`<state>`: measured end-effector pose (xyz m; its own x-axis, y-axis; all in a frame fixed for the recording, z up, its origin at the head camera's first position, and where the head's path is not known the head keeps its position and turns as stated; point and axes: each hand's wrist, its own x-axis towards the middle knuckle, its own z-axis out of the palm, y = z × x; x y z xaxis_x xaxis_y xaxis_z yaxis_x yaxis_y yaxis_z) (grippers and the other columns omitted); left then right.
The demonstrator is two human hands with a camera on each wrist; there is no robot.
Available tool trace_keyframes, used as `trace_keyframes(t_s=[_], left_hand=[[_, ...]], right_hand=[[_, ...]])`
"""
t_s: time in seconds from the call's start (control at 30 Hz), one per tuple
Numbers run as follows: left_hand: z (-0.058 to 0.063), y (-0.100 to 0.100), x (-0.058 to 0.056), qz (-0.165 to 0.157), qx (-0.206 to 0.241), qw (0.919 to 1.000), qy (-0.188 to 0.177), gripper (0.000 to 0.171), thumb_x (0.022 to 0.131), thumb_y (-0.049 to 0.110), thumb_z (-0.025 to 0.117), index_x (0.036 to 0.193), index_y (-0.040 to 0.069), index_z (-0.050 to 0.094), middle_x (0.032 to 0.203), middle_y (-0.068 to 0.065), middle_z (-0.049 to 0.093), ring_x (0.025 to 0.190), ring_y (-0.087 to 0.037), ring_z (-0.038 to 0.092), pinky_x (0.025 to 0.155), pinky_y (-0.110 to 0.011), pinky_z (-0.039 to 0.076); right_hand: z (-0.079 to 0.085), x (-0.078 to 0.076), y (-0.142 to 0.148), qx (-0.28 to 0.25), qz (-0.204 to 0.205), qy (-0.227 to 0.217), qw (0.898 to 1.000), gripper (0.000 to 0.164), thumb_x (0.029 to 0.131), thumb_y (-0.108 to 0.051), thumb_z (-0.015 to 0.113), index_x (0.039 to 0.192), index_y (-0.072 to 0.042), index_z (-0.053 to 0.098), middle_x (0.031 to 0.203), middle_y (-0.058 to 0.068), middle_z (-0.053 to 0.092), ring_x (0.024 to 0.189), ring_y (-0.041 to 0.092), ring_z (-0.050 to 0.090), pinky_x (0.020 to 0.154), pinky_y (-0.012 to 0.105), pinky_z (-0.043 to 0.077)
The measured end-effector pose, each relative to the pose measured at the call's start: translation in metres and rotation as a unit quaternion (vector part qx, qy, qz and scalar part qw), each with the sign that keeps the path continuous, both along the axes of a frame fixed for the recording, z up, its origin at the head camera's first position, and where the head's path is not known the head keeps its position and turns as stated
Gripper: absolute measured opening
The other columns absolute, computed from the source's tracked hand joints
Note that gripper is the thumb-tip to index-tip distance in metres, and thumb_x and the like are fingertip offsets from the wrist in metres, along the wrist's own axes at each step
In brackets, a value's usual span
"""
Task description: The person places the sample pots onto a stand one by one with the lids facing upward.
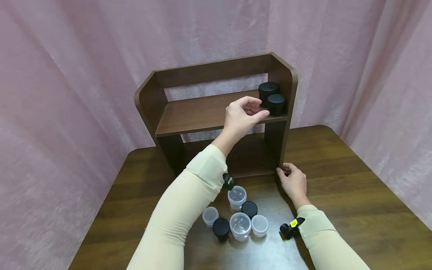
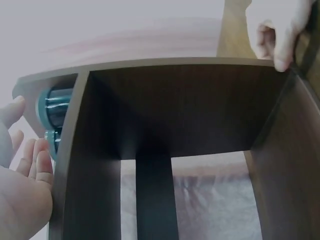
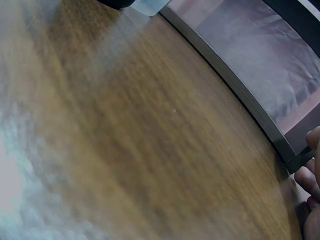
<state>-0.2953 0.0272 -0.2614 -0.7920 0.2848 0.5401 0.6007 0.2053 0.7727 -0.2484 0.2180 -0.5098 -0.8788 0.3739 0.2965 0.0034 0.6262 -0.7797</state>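
A brown two-tier wooden shelf (image 1: pixel 199 112) stands on the table. Two black-lidded jars occupy the right end of its upper tier, the rear jar (image 1: pixel 269 87) behind the front jar (image 1: pixel 276 104). My left hand (image 1: pixel 240 117) is just left of the front jar, thumb and fingers parted around a gap. In the left wrist view this hand (image 2: pixel 27 185) appears apart from both jars (image 2: pixel 56 107), holding nothing. Down at the shelf's lower right front corner, my right hand (image 1: pixel 294 184) grips the side panel's edge; the thumb tip (image 2: pixel 281 65) touches the corner.
Several small containers cluster on the table (image 1: pixel 341 180) before the shelf: clear-lidded cups (image 1: pixel 240 226) and black-lidded jars (image 1: pixel 221 228). My left forearm (image 1: pixel 189 198) passes above the table beside them. Pink curtains (image 1: pixel 209 30) hang behind the shelf and on both sides.
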Motion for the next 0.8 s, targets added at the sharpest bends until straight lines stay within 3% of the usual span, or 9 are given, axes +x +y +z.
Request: trace_keyframes(t_s=[0.27,0.37,0.5,0.63,0.8], left_hand=[[-0.019,-0.041,0.014,-0.009,0.018,0.9998,0.005,0.032,0.076,0.015,0.083,0.101,0.001,0.069,0.084,-0.004,0.070,0.075,-0.015,0.064,0.071,-0.027,0.054],[-0.033,-0.061,0.022,-0.011,-0.006,0.9999,-0.001,0.029,0.076,0.017,0.083,0.099,0.004,0.070,0.084,-0.002,0.069,0.074,-0.015,0.064,0.069,-0.028,0.054],[-0.061,-0.089,0.033,-0.019,-0.086,0.9961,-0.005,0.025,0.078,0.022,0.081,0.099,0.012,0.071,0.087,0.003,0.068,0.075,-0.012,0.063,0.067,-0.028,0.053],[-0.095,-0.118,0.044,-0.038,-0.144,0.9887,-0.015,0.026,0.078,0.020,0.082,0.100,0.013,0.071,0.088,0.003,0.067,0.078,-0.013,0.063,0.069,-0.031,0.054],[-0.135,-0.149,0.063,-0.062,-0.214,0.9737,-0.048,0.034,0.077,0.019,0.082,0.107,0.012,0.069,0.096,0.002,0.067,0.089,-0.021,0.064,0.079,-0.037,0.054]], right_hand=[[-0.001,-0.006,0.011,0.006,-0.004,0.002,1.000,0.033,0.092,-0.034,0.063,0.114,-0.009,0.067,0.098,0.010,0.072,0.090,0.027,0.066,0.078,0.044,0.047],[-0.003,-0.008,0.013,0.005,-0.005,-0.002,1.000,0.034,0.092,-0.035,0.062,0.114,-0.009,0.066,0.099,0.010,0.072,0.090,0.027,0.066,0.078,0.044,0.046],[-0.004,-0.008,0.015,0.000,-0.005,-0.007,1.000,0.035,0.092,-0.036,0.062,0.114,-0.009,0.066,0.100,0.010,0.071,0.091,0.027,0.065,0.079,0.044,0.046],[-0.003,-0.007,0.017,-0.003,-0.011,0.001,1.000,0.033,0.092,-0.035,0.063,0.113,-0.009,0.066,0.099,0.010,0.071,0.090,0.028,0.065,0.078,0.044,0.046],[-0.002,-0.007,0.020,0.004,-0.010,0.013,1.000,0.032,0.092,-0.033,0.063,0.112,-0.008,0.067,0.097,0.010,0.072,0.089,0.028,0.066,0.077,0.043,0.046]])
